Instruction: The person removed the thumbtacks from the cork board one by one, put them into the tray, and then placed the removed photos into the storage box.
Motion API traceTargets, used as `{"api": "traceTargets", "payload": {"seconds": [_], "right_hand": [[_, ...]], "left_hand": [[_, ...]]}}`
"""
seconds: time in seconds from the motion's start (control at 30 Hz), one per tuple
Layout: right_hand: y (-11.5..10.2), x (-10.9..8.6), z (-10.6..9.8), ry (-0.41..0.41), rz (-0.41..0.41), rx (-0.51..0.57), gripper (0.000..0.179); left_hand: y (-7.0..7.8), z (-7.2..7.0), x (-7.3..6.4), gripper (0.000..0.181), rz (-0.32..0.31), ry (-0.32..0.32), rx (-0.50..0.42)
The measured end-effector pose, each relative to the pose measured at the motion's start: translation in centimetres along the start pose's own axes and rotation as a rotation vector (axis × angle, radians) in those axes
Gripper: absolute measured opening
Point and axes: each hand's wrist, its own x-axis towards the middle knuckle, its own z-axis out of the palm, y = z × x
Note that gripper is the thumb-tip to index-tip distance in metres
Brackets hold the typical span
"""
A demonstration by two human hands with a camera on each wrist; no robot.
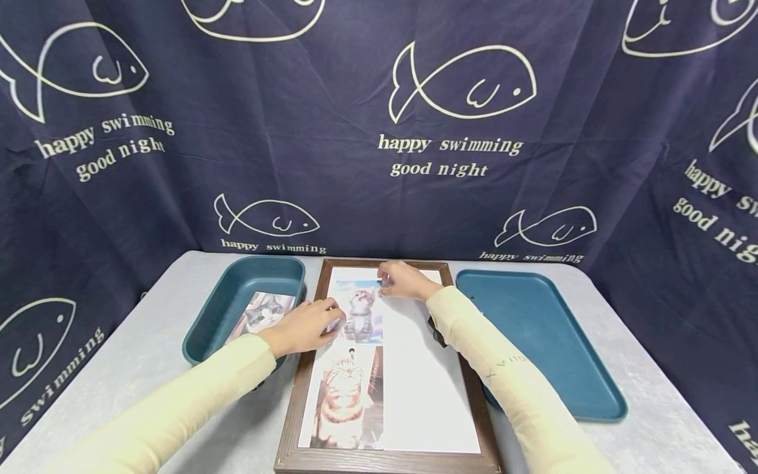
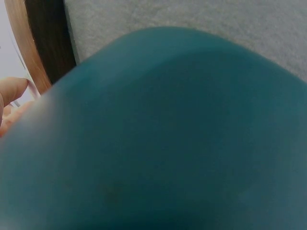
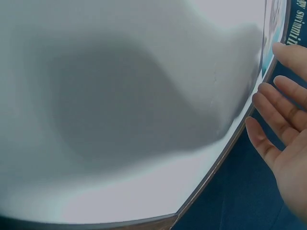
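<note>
1. Here we are at the counter (image 1: 156,342), with a brown picture frame (image 1: 385,462) lying flat in front of the person, its white backing (image 1: 426,375) face up: a sensible central spot, I'd say, reachable by both arms.
2. At the frame's 11 o'clock, the kitten picture (image 1: 358,309) lies on the backing, a hand at either side, probably to keep it straight and level.
3. Below it, around 7 o'clock, the orange cat picture (image 1: 340,401) lies just beside it, the two making a neat column; the right half of the backing shows bare white.
4. Out at 10 o'clock, the blue bin (image 1: 231,296) holds a grey-and-white cat picture (image 1: 269,316), seemingly kept within easy left-hand reach. The blue tray (image 1: 545,322) sits at 3 o'clock.
5. To the grip! The left hand (image 1: 304,326) is at the kitten's 9 o'clock edge, fingers bent; I can't tell whether they pinch or merely touch.
6. The right hand (image 1: 408,280) works the 1 o'clock corner, fingers loosely bent with gaps between some; whether thumb and finger nip the paper, I can't tell.
</note>
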Motion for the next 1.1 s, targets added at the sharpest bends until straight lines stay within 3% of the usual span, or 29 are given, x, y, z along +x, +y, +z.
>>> {"api": "traceTargets", "payload": {"seconds": [0.43, 0.47, 0.7, 0.93, 1.1], "right_hand": [[-1.0, 0.9, 0.6, -0.04, 0.055, -0.029, 0.035], [-0.7, 1.0, 0.7, -0.024, 0.031, -0.034, 0.034], [-1.1, 1.0, 0.9, -0.041, 0.087, -0.04, 0.037], [-1.8, 0.6, 0.8, -0.009, 0.074, -0.052, 0.037], [-1.7, 0.6, 0.8, 0.021, 0.041, -0.011, 0.037]], "left_hand": [[-0.1, -0.1, 0.1, 0.024, -0.009, -0.005, -0.004], [-0.1, -0.1, 0.2, 0.024, -0.01, -0.007, -0.004], [-0.1, 0.0, 0.2, 0.023, -0.014, -0.012, 0.003], [0.0, -0.2, 0.3, 0.022, -0.008, -0.003, 0.009], [-0.1, -1.1, 0.3, 0.028, -0.01, 0.021, 0.009]]}}
